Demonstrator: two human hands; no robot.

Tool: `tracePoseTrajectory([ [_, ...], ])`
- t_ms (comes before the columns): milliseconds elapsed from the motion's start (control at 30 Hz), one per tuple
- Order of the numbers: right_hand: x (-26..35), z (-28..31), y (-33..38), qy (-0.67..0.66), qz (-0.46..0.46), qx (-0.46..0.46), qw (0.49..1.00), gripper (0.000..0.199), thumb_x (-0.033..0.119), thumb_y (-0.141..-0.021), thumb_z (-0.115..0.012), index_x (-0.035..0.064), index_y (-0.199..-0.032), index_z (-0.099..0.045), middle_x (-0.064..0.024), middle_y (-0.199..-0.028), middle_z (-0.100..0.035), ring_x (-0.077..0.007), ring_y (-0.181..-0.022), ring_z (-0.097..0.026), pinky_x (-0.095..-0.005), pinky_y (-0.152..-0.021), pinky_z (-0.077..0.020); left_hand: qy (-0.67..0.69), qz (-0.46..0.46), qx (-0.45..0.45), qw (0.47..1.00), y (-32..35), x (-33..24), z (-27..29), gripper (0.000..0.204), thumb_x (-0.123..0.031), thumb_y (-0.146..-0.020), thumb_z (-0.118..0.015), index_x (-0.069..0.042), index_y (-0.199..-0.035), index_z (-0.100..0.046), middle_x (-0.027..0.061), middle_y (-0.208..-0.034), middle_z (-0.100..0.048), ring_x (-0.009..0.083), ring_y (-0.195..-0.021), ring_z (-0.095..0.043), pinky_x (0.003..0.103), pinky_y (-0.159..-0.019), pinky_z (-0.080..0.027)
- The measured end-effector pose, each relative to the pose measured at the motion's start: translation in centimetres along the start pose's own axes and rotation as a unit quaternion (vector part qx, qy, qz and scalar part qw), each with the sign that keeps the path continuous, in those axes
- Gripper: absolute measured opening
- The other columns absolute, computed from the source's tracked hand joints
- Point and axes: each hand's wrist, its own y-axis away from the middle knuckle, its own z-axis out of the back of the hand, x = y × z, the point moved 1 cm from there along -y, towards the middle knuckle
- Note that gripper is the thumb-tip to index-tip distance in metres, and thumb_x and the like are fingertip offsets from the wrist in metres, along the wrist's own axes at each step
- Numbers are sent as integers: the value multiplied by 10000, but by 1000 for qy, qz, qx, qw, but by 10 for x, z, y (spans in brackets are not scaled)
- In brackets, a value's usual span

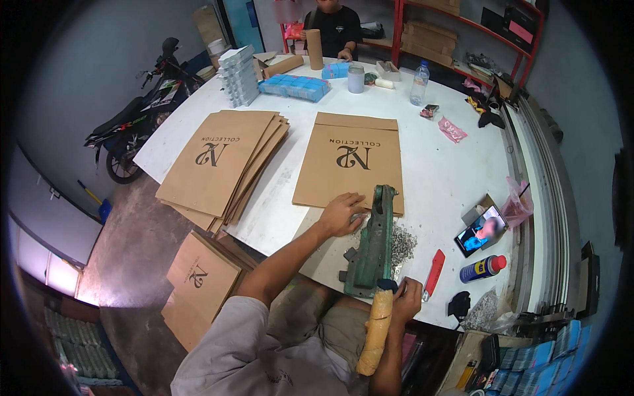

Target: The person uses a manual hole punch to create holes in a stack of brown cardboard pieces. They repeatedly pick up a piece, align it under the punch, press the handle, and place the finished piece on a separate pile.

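A green metal bench press (371,254) stands at the near edge of the white table, its lever (375,333) wrapped in yellowish tape and pointing toward me. My left hand (342,215) lies beside the press, fingers spread on the lower edge of a flat brown paper bag (347,165) whose near corner reaches the press. Close to the lever's dark end, my right hand (408,300) has its fingers curled together; whatever is in them is hidden. Small metal eyelets (403,245) are heaped just right of the press.
A stack of brown bags (221,165) lies at left, with more bags (198,280) below the table edge. On the right are a red cutter (434,274), a phone (481,231) and a spray can (482,269). Blue-wrapped bundles (294,87) and another person (337,30) are across the table.
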Motion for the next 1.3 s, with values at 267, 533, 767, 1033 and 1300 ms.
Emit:
tracePoseTrajectory([
  [267, 4, 1, -1, -7, 12, -2, 1000, 147, -44, -859, -655, 19, -991, -654, -149, -937, -647, -376, -849, -669, -464, -741, -539, 17, 20, 8, 1000, 2, 1, 0, 265, -266, -930, -695, -121, -1130, -789, 175, -1383, -643, 378, -1322, -575, 489, -1166, -418],
  [533, -20, -12, 9, -55, -16, -27, 998, 163, -63, -829, -690, 11, -973, -680, -155, -902, -663, -338, -802, -680, -409, -710, -555, 14, 24, 17, 999, -1, 2, 3, 264, -269, -929, -695, -110, -1113, -797, 189, -1388, -635, 402, -1329, -561, 486, -1165, -411],
  [767, 3, -4, 5, 49, -10, 3, 999, 179, 174, -1014, -627, -2, -1044, -637, -202, -880, -684, -427, -803, -672, -473, -709, -513, 16, 21, 20, 999, 1, 7, 2, 279, -282, -939, -675, -105, -1116, -798, 191, -1401, -628, 397, -1348, -542, 488, -1174, -395],
  [1033, -70, -21, 27, 65, -12, -20, 998, 203, 157, -987, -665, -18, -1090, -677, -116, -808, -646, -273, -662, -580, -397, -607, -456, 54, 23, 20, 998, -1, 5, 2, 281, -281, -941, -672, -117, -1134, -796, 190, -1419, -616, 387, -1373, -517, 483, -1189, -371],
  [1300, -16, -12, 9, 82, -18, -22, 996, 68, 47, -959, -658, -18, -944, -671, -83, -772, -555, -174, -645, -506, -336, -589, -421, 81, 39, 10, 996, 6, 15, 1, 276, -289, -931, -692, -153, -1147, -798, 184, -1424, -615, 390, -1366, -518, 490, -1187, -364],
])
